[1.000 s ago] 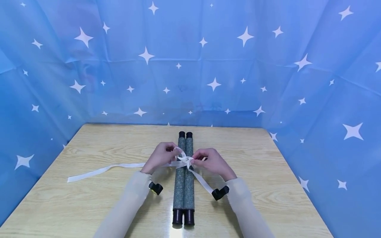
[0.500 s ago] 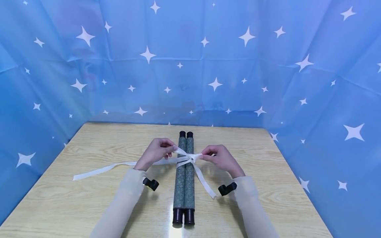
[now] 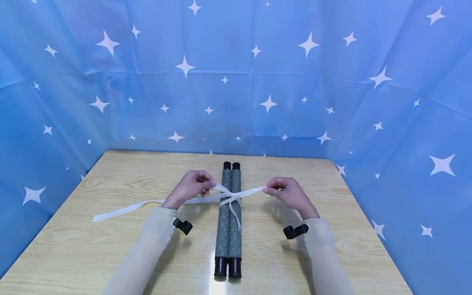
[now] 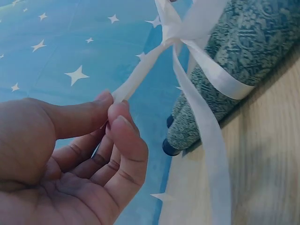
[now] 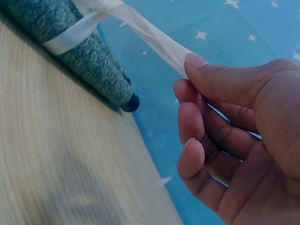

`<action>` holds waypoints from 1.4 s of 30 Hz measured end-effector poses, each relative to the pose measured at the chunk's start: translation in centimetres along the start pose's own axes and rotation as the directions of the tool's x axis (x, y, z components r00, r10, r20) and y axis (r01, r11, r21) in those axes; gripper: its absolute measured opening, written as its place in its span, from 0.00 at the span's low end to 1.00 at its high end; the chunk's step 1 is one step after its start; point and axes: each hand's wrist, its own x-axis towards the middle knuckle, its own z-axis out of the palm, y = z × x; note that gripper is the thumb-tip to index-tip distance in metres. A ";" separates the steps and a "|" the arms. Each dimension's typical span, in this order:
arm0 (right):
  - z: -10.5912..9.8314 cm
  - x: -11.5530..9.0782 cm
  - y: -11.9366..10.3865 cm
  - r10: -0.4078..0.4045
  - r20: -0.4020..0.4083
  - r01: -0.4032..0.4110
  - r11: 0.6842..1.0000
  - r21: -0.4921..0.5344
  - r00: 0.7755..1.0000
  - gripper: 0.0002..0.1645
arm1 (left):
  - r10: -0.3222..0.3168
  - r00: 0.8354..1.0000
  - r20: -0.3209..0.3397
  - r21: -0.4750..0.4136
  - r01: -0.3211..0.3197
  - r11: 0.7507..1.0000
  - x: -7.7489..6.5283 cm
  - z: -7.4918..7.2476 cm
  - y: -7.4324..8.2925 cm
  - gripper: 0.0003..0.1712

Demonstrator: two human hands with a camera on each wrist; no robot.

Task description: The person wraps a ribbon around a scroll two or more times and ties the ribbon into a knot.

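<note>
A scroll with two rolled grey-green patterned halves and dark end knobs lies lengthwise on the table. Around its middle runs a white ribbon, knotted on top. My left hand pinches one part of the ribbon between thumb and forefinger, left of the knot. On the other side, my right hand pinches another part, stretched out taut from the knot. A short tail hangs down over the right roll in the head view. One long tail runs left under my left hand onto the table.
The light wooden table reaches back to a blue curtain with white stars, which also hangs along both sides. A small black camera sits on the left wrist, another black camera on the right.
My right hand has moved right, drawing the ribbon out from the knot. My left hand has shifted slightly left. The short ribbon tail has pulled in and now lies over the right roll.
</note>
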 end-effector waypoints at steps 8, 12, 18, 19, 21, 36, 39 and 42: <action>-0.9 0.3 2.3 0.031 -0.005 -0.031 0.999 0.010 1.000 0.13 | -0.074 0.997 -0.010 -0.012 0.074 0.997 0.0 -0.2 -1.4 0.07; -0.9 0.3 3.5 0.092 -0.006 -0.092 0.996 0.021 0.996 0.14 | -0.109 0.993 -0.044 -0.012 0.109 0.994 0.2 0.2 -2.3 0.06; -0.3 0.2 4.5 0.160 -0.031 -0.158 0.986 0.047 0.987 0.12 | -0.129 0.988 -0.086 -0.011 0.128 0.992 0.5 0.8 -3.1 0.05; -0.2 0.2 4.6 0.162 -0.038 -0.160 0.986 0.051 0.986 0.13 | -0.134 0.987 -0.094 -0.008 0.134 0.991 0.6 0.9 -3.1 0.05; 0.0 0.3 4.9 0.164 -0.059 -0.160 0.986 0.055 0.985 0.13 | -0.141 0.984 -0.113 0.013 0.143 0.990 0.5 1.0 -3.3 0.05; 0.9 0.6 5.6 0.232 -0.123 -0.227 0.972 0.056 0.965 0.11 | -0.214 0.962 -0.171 -0.026 0.213 0.977 0.9 1.3 -4.4 0.06; 0.8 0.8 5.6 0.230 -0.107 -0.225 0.973 0.059 0.967 0.11 | -0.213 0.962 -0.173 -0.055 0.206 0.977 0.9 1.1 -4.6 0.06; 0.6 0.8 5.6 0.224 -0.052 -0.220 0.973 0.071 0.973 0.12 | -0.213 0.964 -0.160 -0.076 0.203 0.976 0.7 1.0 -5.0 0.07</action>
